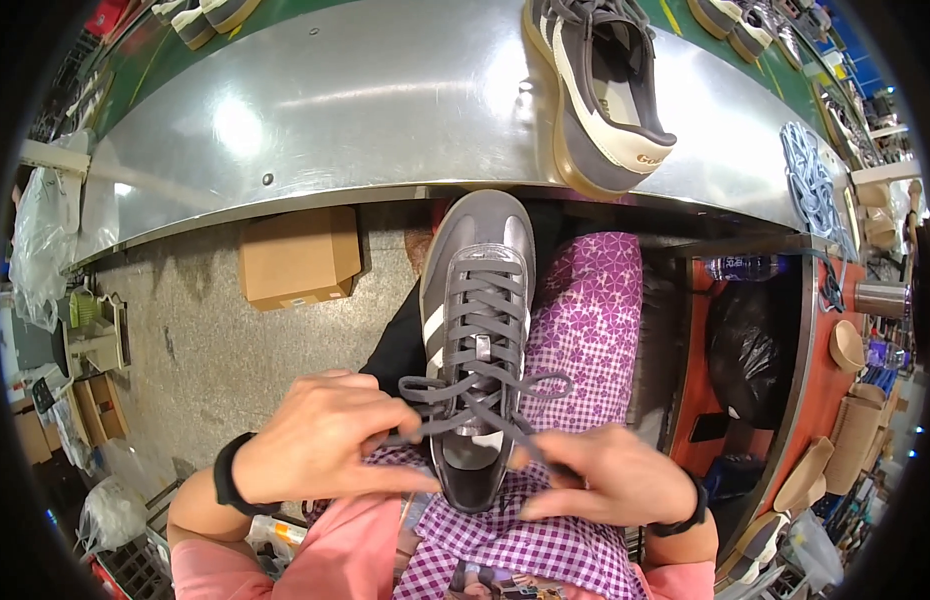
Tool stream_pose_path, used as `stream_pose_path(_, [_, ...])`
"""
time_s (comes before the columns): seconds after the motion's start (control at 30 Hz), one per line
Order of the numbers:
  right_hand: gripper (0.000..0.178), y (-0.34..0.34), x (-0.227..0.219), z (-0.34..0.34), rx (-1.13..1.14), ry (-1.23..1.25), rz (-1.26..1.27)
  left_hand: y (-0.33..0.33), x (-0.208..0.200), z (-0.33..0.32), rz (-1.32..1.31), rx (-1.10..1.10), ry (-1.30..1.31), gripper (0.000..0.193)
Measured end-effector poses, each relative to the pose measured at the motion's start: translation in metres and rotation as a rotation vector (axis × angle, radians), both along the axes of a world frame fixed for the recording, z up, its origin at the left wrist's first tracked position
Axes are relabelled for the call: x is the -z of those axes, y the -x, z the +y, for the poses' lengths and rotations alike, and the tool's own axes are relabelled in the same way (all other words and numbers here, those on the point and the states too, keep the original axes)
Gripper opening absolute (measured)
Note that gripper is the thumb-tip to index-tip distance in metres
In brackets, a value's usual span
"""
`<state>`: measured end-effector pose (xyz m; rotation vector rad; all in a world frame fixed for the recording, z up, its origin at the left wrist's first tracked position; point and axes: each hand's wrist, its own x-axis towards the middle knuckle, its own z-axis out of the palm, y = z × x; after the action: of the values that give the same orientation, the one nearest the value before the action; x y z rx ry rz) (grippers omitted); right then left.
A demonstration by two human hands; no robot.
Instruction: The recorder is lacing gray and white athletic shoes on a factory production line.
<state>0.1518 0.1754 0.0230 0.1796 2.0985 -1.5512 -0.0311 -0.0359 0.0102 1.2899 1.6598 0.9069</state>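
Two laces (499, 419) pinched lol — left hand (330, 437) left of the grey shoe (482, 235), right hand (607, 474) right of it, toe pointing away from me.

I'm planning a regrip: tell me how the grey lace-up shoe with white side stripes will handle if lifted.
The shoe is probably light for its size, given its open, hollow collar. Its flat grey laces look floppy, curling in loose loops between left hand and right hand. Its glossy toe may feel slippery.

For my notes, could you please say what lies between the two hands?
In the head view, the grey shoe and its laces lie between left hand and right hand.
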Motion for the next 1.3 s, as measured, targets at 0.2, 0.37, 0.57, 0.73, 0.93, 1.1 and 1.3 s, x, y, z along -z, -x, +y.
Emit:
stream_pose_path(0.2, [0.023,-0.005,-0.001,0.0,0.047,0.31,0.599,-0.019,0.003,0.0,0.382,-0.056,0.109,0.039])
stream_pose_path(0.37, [0.031,0.019,0.005,-0.022,0.342,-0.598,0.517,-0.023,0.003,0.009,0.351,-0.09,0.071,0.033])
stream_pose_path(0.57, [0.027,0.007,0.014,-0.019,0.328,-0.639,0.496,-0.023,0.007,0.009,0.375,-0.014,0.04,0.018])
stream_pose_path(0.73, [0.021,0.02,0.029,-0.018,0.496,-0.656,0.618,-0.012,0.006,0.019,-0.085,0.239,-0.261,0.017])
stream_pose_path(0.93, [0.044,-0.01,0.005,0.0,-0.049,-0.032,-0.066,0.018,-0.033,-0.013,-0.102,0.314,0.241,0.015])
stream_pose_path(1.1, [0.013,-0.006,0.009,-0.018,0.304,0.024,0.445,0.003,-0.03,-0.008,-0.119,0.269,0.017,0.016])
stream_pose_path(1.3, [0.015,-0.008,0.0,-0.008,0.589,-0.041,0.141,0.004,-0.026,-0.016,0.226,-0.063,0.107,0.016])
